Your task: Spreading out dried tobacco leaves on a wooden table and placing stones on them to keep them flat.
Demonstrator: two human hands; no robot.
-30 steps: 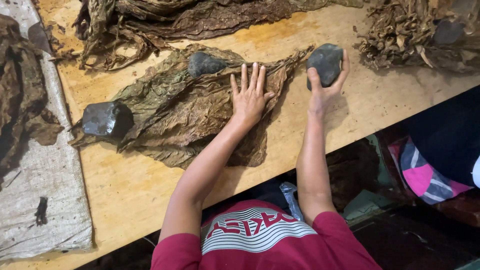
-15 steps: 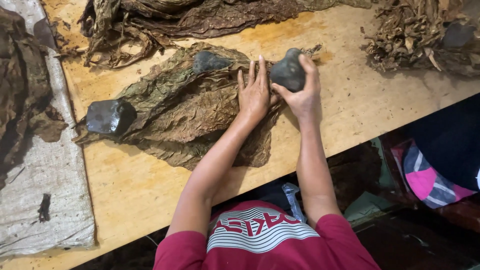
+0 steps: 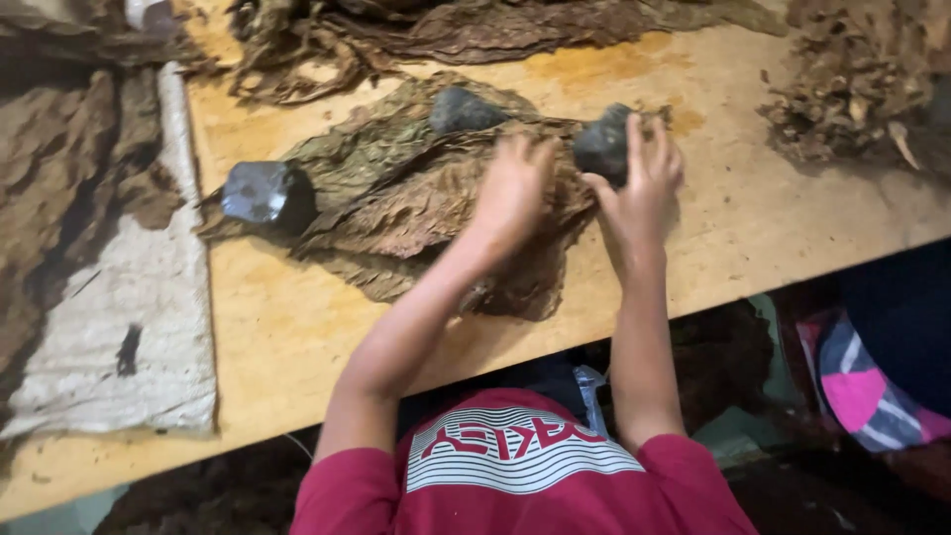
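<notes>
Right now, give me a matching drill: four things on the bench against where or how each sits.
Things:
1. shiny stone
2. middle stone
3. right-hand stone
4. grey cloth

Places or states:
A. held in the right hand
B. spread flat at the bench's left edge
C. resting on the leaf stack, left end
D. resting on the leaf stack's far edge, above the left hand

Pairs: 1-C, 2-D, 3-A, 4-B
</notes>
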